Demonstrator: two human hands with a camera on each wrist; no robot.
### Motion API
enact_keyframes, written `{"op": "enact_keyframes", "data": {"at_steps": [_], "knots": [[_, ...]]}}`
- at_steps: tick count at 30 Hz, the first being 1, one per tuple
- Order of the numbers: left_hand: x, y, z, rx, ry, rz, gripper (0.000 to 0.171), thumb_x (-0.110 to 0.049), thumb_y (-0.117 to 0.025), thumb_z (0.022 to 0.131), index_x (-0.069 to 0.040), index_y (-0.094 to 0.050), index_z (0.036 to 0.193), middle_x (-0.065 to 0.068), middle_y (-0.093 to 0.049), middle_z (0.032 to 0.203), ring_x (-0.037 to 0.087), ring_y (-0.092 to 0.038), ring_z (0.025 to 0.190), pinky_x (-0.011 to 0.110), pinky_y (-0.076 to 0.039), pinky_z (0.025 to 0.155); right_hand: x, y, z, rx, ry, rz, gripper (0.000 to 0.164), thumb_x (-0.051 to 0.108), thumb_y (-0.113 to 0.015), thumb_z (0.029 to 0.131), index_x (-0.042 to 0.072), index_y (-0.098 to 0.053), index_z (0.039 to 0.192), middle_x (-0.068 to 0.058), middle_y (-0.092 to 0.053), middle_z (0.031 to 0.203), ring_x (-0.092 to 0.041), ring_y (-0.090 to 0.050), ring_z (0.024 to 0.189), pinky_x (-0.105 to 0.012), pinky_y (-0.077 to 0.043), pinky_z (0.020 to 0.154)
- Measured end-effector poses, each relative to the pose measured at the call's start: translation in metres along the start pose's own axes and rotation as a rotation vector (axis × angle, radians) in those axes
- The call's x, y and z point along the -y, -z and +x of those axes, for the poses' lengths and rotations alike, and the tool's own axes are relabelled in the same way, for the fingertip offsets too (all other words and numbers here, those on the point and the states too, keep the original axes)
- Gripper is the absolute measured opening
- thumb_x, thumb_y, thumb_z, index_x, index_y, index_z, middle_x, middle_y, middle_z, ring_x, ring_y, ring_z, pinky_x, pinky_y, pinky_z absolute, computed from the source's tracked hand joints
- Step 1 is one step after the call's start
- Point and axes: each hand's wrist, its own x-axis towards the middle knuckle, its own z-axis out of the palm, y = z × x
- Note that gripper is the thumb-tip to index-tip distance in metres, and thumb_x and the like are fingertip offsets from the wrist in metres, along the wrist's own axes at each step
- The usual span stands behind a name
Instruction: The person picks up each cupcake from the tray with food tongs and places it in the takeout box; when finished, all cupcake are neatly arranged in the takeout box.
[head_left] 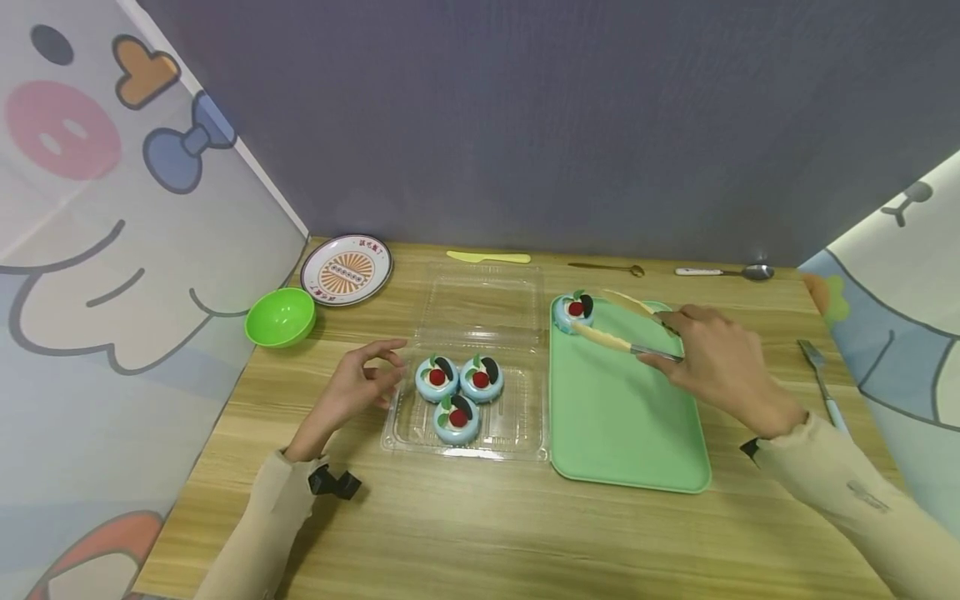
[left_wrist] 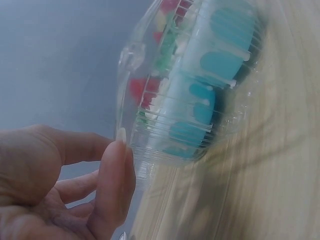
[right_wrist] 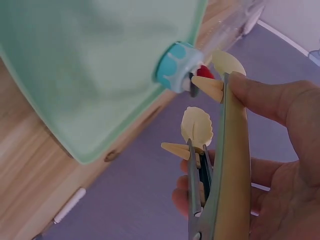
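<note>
My right hand (head_left: 716, 358) grips a pair of food tongs (right_wrist: 232, 165) with cream-coloured tips. The tongs are spread, their tips near a small blue cake (head_left: 570, 321) at the far left corner of the green tray (head_left: 622, 417). A red berry and dark oval top that cake. Three similar cakes (head_left: 456, 427) sit in the base of an opened clear plastic box (head_left: 517, 429), left of the tray. At the box's left rim is my left hand (head_left: 352, 387); in the left wrist view its thumb and a finger (left_wrist: 117, 185) pinch the rim.
A green bowl (head_left: 281, 318) and a patterned plate (head_left: 347, 269) stand at the far left. Along the back lie a yellow knife (head_left: 487, 257), a thin gold spoon (head_left: 607, 267) and a white-handled spoon (head_left: 723, 272). A fork (head_left: 823, 383) lies at the right edge.
</note>
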Motion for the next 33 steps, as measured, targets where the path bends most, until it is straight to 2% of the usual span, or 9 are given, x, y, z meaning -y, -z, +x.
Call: {"op": "enact_keyframes", "data": {"at_steps": [8,12,20,33], "knots": [[-0.001,-0.001,-0.001,0.002,0.016,-0.008,0.050,-0.011,-0.066,0.093,-0.010,-0.051,0.141,0.023,-0.055,0.119,0.016,-0.066,0.066,0.044,-0.063,0.054,-0.006,-0.023,0.008,0.094,-0.023,0.017,0.065,0.056,-0.076,0.079,0.007,-0.068,0.120,-0.012,-0.066,0.094,-0.029,-0.063,0.071,-0.024,-0.032,0.031],[-0.003,-0.001,-0.003,0.003,0.021,-0.012,0.051,-0.011,-0.066,0.093,-0.011,-0.051,0.141,0.022,-0.056,0.120,0.015,-0.066,0.066,0.046,-0.063,0.054,-0.006,-0.030,0.013,0.075,-0.004,0.026,0.060,0.051,-0.077,0.079,0.007,-0.069,0.118,-0.012,-0.065,0.088,-0.026,-0.060,0.064,-0.023,-0.029,0.030],[-0.002,-0.001,-0.001,-0.005,0.005,-0.001,0.049,-0.010,-0.066,0.093,-0.009,-0.052,0.140,0.022,-0.056,0.117,0.013,-0.066,0.064,0.042,-0.063,0.052,-0.003,-0.033,0.020,0.052,0.021,0.024,0.058,0.049,-0.078,0.079,0.006,-0.069,0.117,-0.012,-0.065,0.086,-0.023,-0.058,0.060,-0.021,-0.027,0.029],[-0.003,0.000,-0.003,0.003,0.015,-0.008,0.051,-0.012,-0.066,0.094,-0.009,-0.050,0.142,0.023,-0.055,0.120,0.013,-0.066,0.066,0.042,-0.064,0.053,-0.004,-0.027,0.010,0.076,0.048,0.006,0.057,0.046,-0.079,0.078,0.005,-0.070,0.116,-0.014,-0.068,0.090,-0.020,-0.056,0.057,-0.019,-0.025,0.029]]}}
